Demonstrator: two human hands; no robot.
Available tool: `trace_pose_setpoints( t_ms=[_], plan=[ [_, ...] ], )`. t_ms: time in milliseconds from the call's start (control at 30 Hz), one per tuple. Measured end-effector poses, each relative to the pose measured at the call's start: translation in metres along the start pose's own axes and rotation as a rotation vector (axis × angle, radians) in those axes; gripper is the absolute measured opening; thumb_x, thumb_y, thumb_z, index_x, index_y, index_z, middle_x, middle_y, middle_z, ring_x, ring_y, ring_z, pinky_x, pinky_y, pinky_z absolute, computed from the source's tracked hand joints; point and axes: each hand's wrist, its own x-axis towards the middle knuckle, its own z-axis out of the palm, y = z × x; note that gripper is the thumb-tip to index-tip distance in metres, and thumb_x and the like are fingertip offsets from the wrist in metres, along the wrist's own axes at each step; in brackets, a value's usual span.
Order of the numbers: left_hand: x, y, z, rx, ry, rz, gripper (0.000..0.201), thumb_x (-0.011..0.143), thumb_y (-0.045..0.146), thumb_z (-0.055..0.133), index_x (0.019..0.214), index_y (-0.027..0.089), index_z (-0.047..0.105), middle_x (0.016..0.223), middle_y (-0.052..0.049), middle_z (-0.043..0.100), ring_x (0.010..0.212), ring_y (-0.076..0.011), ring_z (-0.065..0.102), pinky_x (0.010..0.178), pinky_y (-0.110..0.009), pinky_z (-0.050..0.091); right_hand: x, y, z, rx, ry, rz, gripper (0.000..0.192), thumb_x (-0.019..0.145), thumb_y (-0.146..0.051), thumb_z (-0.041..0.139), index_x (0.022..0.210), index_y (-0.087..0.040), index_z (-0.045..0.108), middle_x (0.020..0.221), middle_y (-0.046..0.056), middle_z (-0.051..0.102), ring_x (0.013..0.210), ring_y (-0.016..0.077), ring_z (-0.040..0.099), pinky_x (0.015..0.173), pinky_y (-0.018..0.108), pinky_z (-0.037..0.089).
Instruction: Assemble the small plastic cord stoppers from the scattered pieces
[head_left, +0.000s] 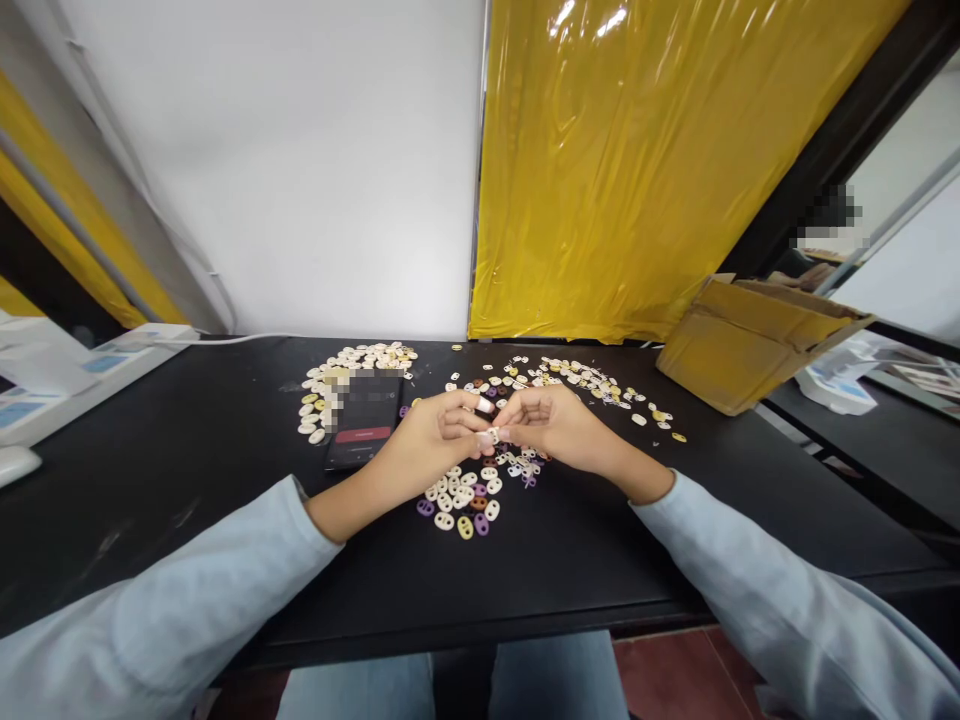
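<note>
The left hand [439, 425] and the right hand [544, 420] are meeting fingertip to fingertip above the black table [187, 440], both pinching one small pale ring piece [491, 437] between them. A loose pile of coloured pieces [465, 500] is lying just beneath, with a phone [365, 425] sitting beside the left hand.
</note>
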Motion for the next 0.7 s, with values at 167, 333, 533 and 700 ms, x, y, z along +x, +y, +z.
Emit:
trace_pose_setpoints(
  t_ms=[167, 333, 533, 700],
  plan=[
    [0.000, 0.007, -0.010, 0.256, 0.081, 0.140, 0.025, 0.081, 0.024, 0.067, 0.104, 0.016, 0.060, 0.108, -0.010, 0.073, 0.077, -0.0176, 0.071, 0.075, -0.032, 0.056, 0.009, 0.010, -0.020, -0.171, 0.216, 0.007, 0.012, 0.072, -0.026, 0.075, 0.076, -0.015, 0.070, 0.070, 0.004, 0.071, 0.066, 0.0155, 0.065, 0.065, 0.029, 0.052],
    [-0.002, 0.006, -0.017, 0.749, 0.004, 0.338, 0.015, 0.086, 0.016, 0.056, 0.097, 0.018, 0.067, 0.097, -0.005, 0.072, 0.081, -0.0182, 0.067, 0.074, -0.030, 0.051, 0.014, 0.026, -0.034, -0.422, 0.285, 0.077, 0.006, 0.074, -0.019, 0.070, 0.077, -0.015, 0.073, 0.072, 0.006, 0.073, 0.064, 0.0171, 0.065, 0.061, 0.029, 0.050],
    [-0.002, -0.001, -0.015, 0.895, -0.120, 0.386, 0.022, 0.083, 0.009, 0.053, 0.096, 0.019, 0.068, 0.093, -0.005, 0.069, 0.082, -0.0193, 0.065, 0.076, -0.031, 0.048, 0.015, 0.033, -0.034, -0.453, 0.273, 0.116, 0.006, 0.071, -0.018, 0.073, 0.076, -0.016, 0.073, 0.065, 0.004, 0.070, 0.057, 0.0155, 0.063, 0.056, 0.027, 0.047],
    [-0.002, 0.005, -0.016, 0.906, -0.124, 0.381, 0.029, 0.079, 0.004, 0.049, 0.093, 0.019, 0.070, 0.089, -0.004, 0.069, 0.076, -0.0179, 0.063, 0.075, -0.030, 0.046, 0.011, 0.025, -0.035, -0.509, 0.286, 0.103, 0.008, 0.073, -0.023, 0.073, 0.076, -0.016, 0.071, 0.063, 0.002, 0.067, 0.054, 0.0139, 0.059, 0.053, 0.026, 0.043]
  ],
)
